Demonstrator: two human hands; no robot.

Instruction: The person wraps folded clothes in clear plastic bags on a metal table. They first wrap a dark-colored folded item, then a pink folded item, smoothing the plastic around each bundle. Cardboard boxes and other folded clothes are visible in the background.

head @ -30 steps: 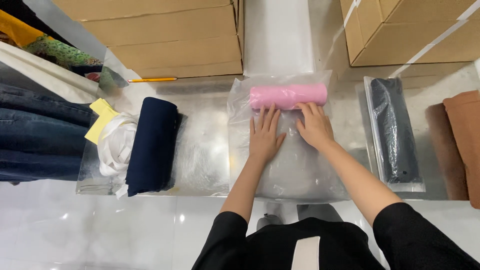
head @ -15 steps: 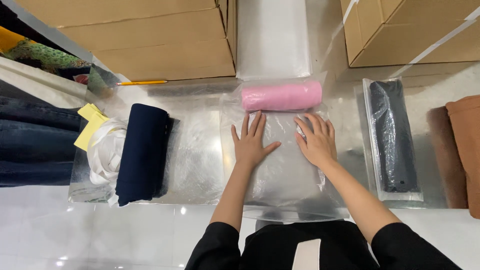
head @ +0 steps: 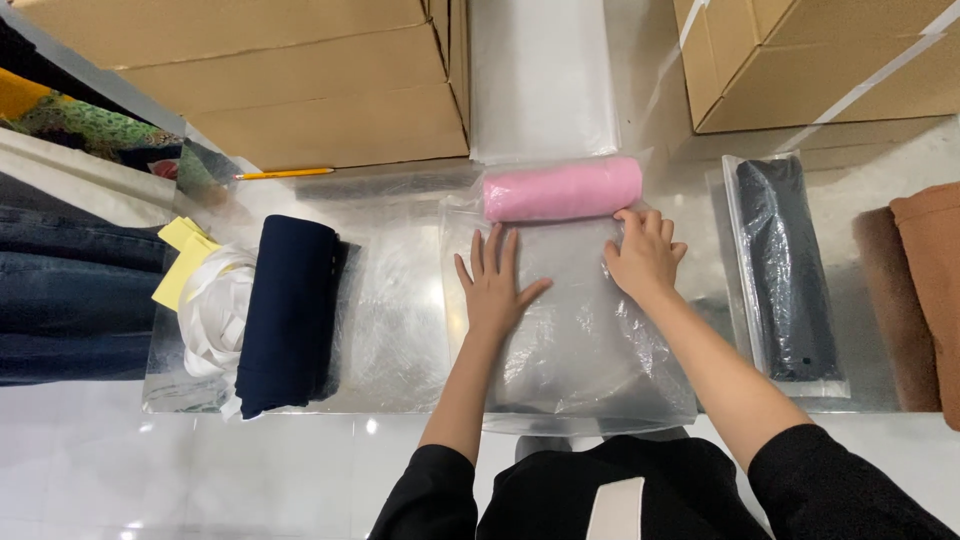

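Head view: our left hand (head: 493, 288) lies flat, fingers spread, on the clear bag (head: 580, 340) below the pink roll (head: 562, 188); right hand (head: 643, 258), fingers together, presses just below the roll's right end.

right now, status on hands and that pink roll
Left hand flat on clear bag, holding nothing. Right hand fingertips at pink roll inside bag. Nothing in the way.
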